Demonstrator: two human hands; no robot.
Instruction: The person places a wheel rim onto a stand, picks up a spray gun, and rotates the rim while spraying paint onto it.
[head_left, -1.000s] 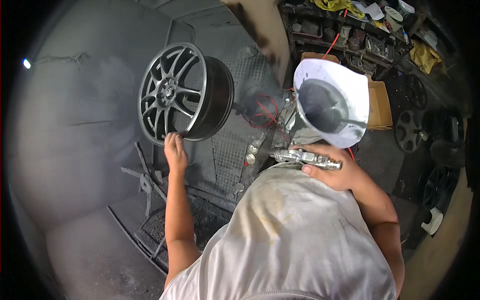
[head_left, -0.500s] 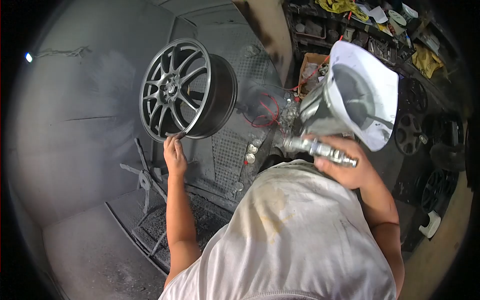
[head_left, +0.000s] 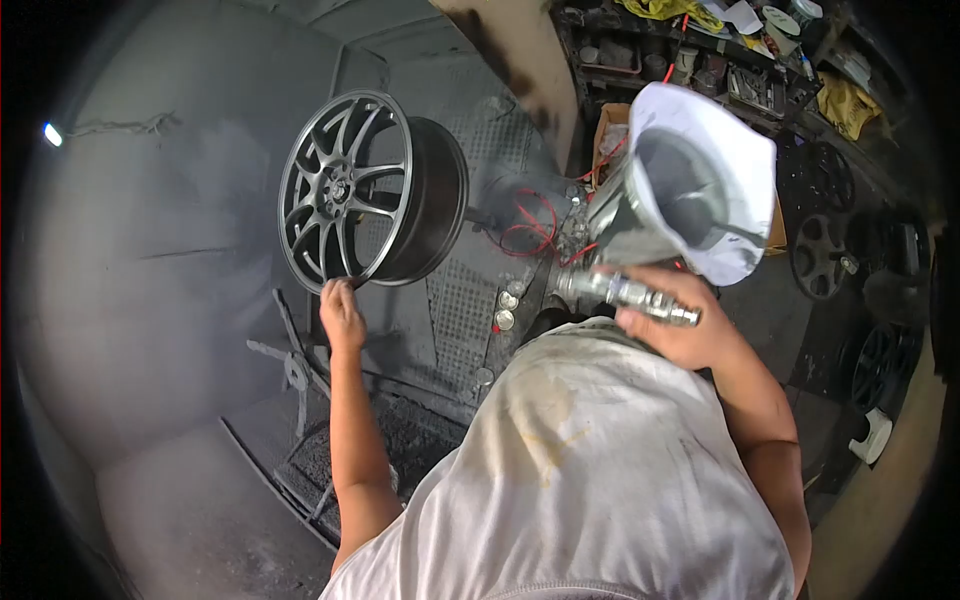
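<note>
A dark grey multi-spoke wheel (head_left: 430, 200) stands upright at the upper left, its face turned left. My left hand (head_left: 342, 318) pinches the bottom edge of its rim with closed fingers. In my right hand (head_left: 685, 318) is a metal spray gun (head_left: 630, 292), held in front of my shirt. A cup with a wide white paper collar (head_left: 740, 160) sits above the gun, and grey liquid or residue coats its inside. My palm hides part of the gun's handle.
A red hose (head_left: 545, 225) coils on the floor behind the wheel. Dark metal stands (head_left: 295, 372) are at the lower left. Cluttered shelves (head_left: 720, 85) and a cardboard box (head_left: 608, 135) lie beyond the cup. More wheels (head_left: 818, 258) and a white stool (head_left: 873, 436) are on the right.
The spray gun and collared cup have moved right and slightly up since the first frame, tilting. The wheel's spokes have turned, with my left hand still at its lower rim.
</note>
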